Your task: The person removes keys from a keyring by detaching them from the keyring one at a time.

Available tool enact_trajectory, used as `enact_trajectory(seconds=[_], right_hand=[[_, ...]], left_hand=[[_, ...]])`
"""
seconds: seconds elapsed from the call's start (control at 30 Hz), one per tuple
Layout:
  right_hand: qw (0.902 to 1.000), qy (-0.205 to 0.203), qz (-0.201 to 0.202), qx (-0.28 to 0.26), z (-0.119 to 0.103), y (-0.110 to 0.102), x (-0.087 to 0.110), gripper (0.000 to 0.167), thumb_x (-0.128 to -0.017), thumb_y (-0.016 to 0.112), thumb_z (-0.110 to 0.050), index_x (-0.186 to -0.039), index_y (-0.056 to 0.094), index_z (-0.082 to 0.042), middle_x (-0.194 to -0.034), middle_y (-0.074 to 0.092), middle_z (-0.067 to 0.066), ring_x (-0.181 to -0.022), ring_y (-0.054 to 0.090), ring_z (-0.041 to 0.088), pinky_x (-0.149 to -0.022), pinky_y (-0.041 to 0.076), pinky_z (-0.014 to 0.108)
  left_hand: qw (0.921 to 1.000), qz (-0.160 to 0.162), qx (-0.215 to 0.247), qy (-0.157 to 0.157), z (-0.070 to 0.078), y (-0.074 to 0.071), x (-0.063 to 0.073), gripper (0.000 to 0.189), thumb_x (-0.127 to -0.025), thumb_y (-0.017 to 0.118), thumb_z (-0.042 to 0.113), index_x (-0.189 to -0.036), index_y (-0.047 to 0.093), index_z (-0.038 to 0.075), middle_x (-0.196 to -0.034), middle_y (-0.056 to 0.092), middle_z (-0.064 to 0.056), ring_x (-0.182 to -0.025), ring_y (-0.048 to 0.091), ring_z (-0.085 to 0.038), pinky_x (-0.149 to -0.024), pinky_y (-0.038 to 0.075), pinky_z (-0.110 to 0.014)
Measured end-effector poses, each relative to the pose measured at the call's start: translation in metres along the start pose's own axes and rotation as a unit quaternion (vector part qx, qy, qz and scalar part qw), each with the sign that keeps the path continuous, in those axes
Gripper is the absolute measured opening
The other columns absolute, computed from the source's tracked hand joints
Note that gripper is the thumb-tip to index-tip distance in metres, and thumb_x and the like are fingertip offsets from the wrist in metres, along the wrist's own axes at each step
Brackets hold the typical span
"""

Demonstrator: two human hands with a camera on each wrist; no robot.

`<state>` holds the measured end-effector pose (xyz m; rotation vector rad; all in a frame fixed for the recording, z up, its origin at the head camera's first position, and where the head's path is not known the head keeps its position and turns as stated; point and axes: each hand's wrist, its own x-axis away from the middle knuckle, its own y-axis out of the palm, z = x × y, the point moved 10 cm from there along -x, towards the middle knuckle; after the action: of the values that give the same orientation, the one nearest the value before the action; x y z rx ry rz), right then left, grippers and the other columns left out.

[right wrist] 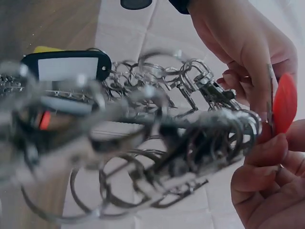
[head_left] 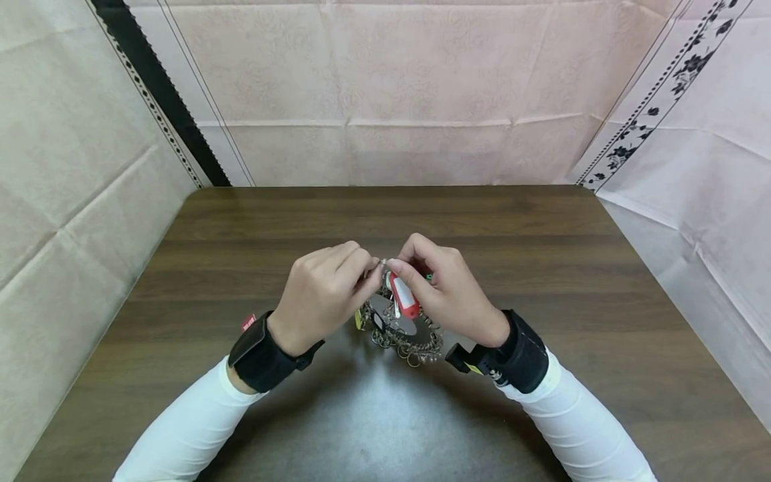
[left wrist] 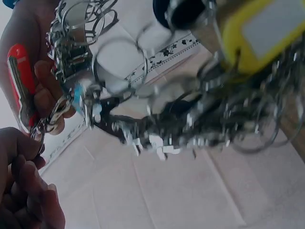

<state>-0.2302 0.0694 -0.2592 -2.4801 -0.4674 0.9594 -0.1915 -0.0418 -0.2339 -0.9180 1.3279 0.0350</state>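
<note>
Over the middle of the table, both hands meet fingertip to fingertip at a small metal key ring (left wrist: pixel 40 129). My left hand (head_left: pixel 328 288) pinches this ring between thumb and fingers. From the other side my right hand (head_left: pixel 448 288) pinches at the same metal, its thumb right above a red key tag (head_left: pixel 404 296) with a white label. A key (left wrist: pixel 20 88) lies along the tag. Below and between the hands is a big bunch of metal rings and clasps (head_left: pixel 415 348), arranged in a loop. Among them are a yellow key tag (left wrist: pixel 262 36) and a black key tag (right wrist: pixel 66 67).
A dark wooden table (head_left: pixel 241 221) lies under the hands. Pale patterned cloth (head_left: pixel 421 87) stands behind it and along both sides. Each wrist wears a black strap (head_left: pixel 262 358) below a white sleeve (head_left: pixel 187 415).
</note>
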Motion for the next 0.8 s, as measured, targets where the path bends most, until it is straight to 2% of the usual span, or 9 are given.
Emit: enact_trajectory(seconds=[0.23,0.47,0.8], right_hand=[[0.9999,-0.006,0.004,0.01,0.001,0.0,0.0,0.011,-0.101,0.059,-0.004,-0.09,0.056,-0.006,-0.072,0.056,0.005,-0.059,0.044,0.008,-0.055,0.036,0.023],[1.0,0.004,0.008,-0.003,0.005,0.001,0.0,0.01,-0.1,0.06,-0.004,-0.091,0.057,-0.006,-0.072,0.054,0.001,-0.058,0.043,0.009,-0.053,0.036,0.026],[0.9974,0.048,-0.015,-0.05,0.014,0.008,0.001,0.008,-0.1,0.061,-0.004,-0.093,0.057,-0.005,-0.071,0.054,0.006,-0.055,0.043,0.01,-0.051,0.037,0.023]], left_hand=[[0.9995,0.01,0.0,-0.03,-0.006,0.001,0.002,0.015,-0.09,0.065,0.006,-0.077,0.058,0.006,-0.064,0.051,-0.001,-0.049,0.041,-0.011,-0.045,0.035,-0.024],[0.9987,0.022,0.012,-0.046,-0.009,0.0,0.004,0.013,-0.089,0.068,0.006,-0.079,0.06,0.004,-0.064,0.052,-0.002,-0.049,0.042,-0.011,-0.045,0.033,-0.023],[0.9957,0.025,0.036,-0.082,-0.015,-0.002,0.005,0.014,-0.09,0.068,0.009,-0.08,0.059,0.005,-0.065,0.051,0.0,-0.052,0.043,-0.01,-0.045,0.033,-0.022]])
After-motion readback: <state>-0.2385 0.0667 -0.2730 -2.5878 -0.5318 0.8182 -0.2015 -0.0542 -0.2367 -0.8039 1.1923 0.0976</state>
